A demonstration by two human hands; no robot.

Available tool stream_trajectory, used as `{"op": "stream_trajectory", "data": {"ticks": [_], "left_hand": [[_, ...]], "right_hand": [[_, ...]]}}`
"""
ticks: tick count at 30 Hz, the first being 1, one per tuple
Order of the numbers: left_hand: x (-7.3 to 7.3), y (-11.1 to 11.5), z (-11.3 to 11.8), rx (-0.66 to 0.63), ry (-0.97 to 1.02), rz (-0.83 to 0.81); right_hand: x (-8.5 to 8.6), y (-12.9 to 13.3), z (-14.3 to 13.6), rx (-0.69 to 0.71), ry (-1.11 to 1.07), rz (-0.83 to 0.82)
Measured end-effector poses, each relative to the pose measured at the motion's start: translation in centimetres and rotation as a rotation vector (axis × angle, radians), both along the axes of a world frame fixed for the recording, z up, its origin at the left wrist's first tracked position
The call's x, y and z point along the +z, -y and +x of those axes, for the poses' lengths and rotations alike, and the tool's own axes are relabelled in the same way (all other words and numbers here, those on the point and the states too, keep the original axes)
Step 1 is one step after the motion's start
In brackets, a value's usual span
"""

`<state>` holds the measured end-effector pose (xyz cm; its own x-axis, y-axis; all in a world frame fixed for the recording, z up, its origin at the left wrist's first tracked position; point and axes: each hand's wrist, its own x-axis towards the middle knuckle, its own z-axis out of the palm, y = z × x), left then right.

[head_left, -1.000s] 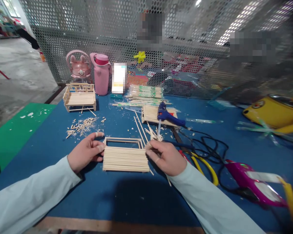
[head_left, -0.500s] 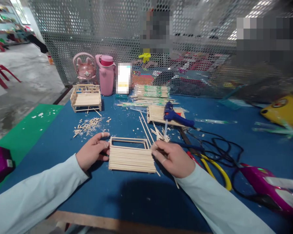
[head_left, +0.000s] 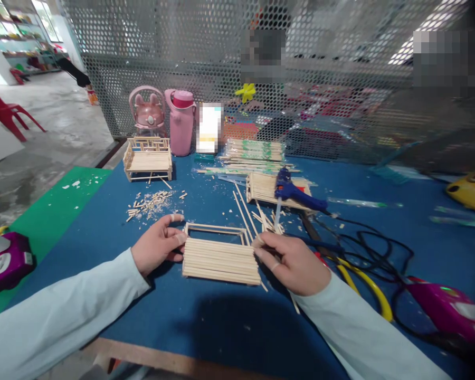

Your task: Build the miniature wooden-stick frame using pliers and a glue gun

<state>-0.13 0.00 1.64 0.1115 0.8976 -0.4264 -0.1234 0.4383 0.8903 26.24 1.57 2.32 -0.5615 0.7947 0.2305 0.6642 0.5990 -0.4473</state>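
Note:
A small frame of wooden sticks (head_left: 221, 262) sits on the blue table in front of me. Its near side is covered by sticks laid side by side, while the far part is an open rectangle. My left hand (head_left: 155, 247) grips its left end between thumb and fingers. At the right end, the fingertips of my right hand (head_left: 295, 262) are closed on its edge. Loose sticks (head_left: 243, 211) lie just behind and beside my right hand. Beyond them a blue glue gun (head_left: 298, 195) rests on another stick piece (head_left: 259, 186).
A miniature stick bench (head_left: 149, 160) stands at the back left, with cut stick scraps (head_left: 152, 203) before it. Behind are a pink bottle (head_left: 181, 129) and bundled sticks (head_left: 255, 150). Yellow-handled pliers (head_left: 366, 285), black cables (head_left: 383, 248) and a purple device (head_left: 439, 303) lie right.
The whole view has shifted, so everything appears slightly further right. Both hands keep their places at the ends of the stick frame.

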Motion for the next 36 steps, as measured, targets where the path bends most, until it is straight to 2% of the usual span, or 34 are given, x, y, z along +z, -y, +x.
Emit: {"op": "stream_trajectory", "data": {"ticks": [7,16,24,30,34,36], "left_hand": [[0.43,0.06,0.2,0.008,-0.034,-0.016],[-0.01,0.16,0.17,0.01,0.015,0.002],[0.31,0.11,0.14,0.013,0.009,-0.006],[0.41,0.11,0.33,0.01,0.0,-0.007],[0.16,0.24,0.42,-0.001,-0.039,-0.004],[-0.02,0.41,0.22,-0.011,-0.139,0.063]], "right_hand": [[0.06,0.09,0.05,0.005,0.001,-0.013],[0.06,0.2,-0.05,-0.003,0.002,-0.022],[-0.65,-0.16,0.31,-0.003,-0.01,-0.015],[-0.47,-0.14,-0.08,0.008,0.022,0.002],[-0.07,-0.06,0.15,-0.004,0.016,0.042],[0.28,-0.05,0.5,-0.03,-0.006,0.078]]}}
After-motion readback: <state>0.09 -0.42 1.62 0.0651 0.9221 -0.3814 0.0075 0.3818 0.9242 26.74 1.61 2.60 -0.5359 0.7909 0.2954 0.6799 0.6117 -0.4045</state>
